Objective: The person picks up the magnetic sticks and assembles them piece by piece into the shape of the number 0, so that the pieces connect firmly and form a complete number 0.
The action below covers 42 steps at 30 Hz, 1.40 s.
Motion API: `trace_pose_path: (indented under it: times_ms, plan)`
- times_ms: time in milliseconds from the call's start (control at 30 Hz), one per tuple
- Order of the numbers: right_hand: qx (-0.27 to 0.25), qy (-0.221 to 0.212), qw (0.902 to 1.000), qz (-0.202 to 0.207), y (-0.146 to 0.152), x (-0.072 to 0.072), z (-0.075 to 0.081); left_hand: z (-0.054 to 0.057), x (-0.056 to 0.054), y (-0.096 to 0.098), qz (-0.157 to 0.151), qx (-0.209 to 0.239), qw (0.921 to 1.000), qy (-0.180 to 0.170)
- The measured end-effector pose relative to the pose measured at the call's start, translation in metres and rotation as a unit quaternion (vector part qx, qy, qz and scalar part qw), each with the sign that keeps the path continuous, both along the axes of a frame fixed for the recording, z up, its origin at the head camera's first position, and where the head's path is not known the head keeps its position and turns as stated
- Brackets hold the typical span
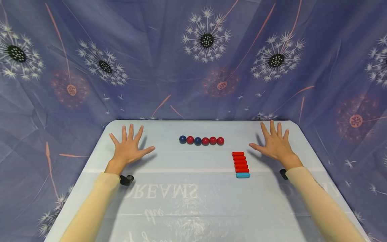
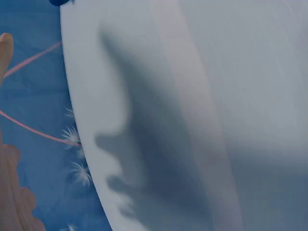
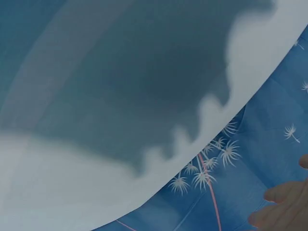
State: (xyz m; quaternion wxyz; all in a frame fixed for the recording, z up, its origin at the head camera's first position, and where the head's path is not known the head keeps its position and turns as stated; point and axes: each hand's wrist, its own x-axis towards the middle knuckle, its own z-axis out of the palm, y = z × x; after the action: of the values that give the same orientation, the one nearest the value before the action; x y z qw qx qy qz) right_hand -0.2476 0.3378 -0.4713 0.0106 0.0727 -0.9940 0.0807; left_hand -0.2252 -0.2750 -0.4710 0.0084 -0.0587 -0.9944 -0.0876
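Observation:
My left hand (image 1: 128,149) hovers over the left part of the table with its fingers spread straight, holding nothing. Over the right side, my right hand (image 1: 275,146) is spread the same way, also holding nothing. Between them, near the back, a row of shiny balls holds two blue balls (image 1: 182,139) and several red balls (image 1: 213,140). Closer to my right hand, several red rods (image 1: 240,162) lie stacked in a column, with one light-blue rod (image 1: 243,175) at the near end. Only parts of my left hand (image 2: 14,192) and right hand (image 3: 284,207) show in the wrist views.
A white table (image 1: 169,208) with faint mirrored lettering fills the foreground, its rounded corners at the back. Blue-purple cloth (image 1: 157,60) printed with dandelions hangs behind it and at both sides. Hand shadows fall on the tabletop.

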Motion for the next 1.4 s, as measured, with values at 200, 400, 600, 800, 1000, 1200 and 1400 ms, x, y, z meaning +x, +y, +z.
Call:
trace_pose_path:
  times_ms: [200,400,600,800,1000,1200,1400]
  plan:
    - [-0.044,-0.013,0.9989,0.005,-0.001,0.003,0.003,0.006,0.002,0.028,-0.014,0.035,0.9993,0.008]
    - [-0.096,-0.041,0.9944,0.016,-0.003,0.006,0.004,0.010,0.003,0.067,-0.042,0.084,0.9954,0.020]
    - [-0.162,-0.064,0.9842,0.031,-0.008,0.013,0.008,0.009,0.009,0.108,-0.080,0.127,0.9882,0.033]
    - [-0.198,-0.070,0.9766,0.046,-0.018,0.012,0.007,0.012,0.013,0.140,-0.113,0.173,0.9763,0.064]
    - [-0.220,-0.079,0.9704,0.061,-0.026,0.015,-0.001,0.010,0.020,0.171,-0.128,0.220,0.9660,0.049]
    - [-0.227,-0.093,0.9669,0.070,-0.033,0.019,-0.012,0.001,0.027,0.198,-0.130,0.271,0.9539,0.002]
    - [-0.226,-0.096,0.9654,0.087,-0.036,0.023,-0.019,-0.010,0.030,0.225,-0.165,0.271,0.9482,-0.023]
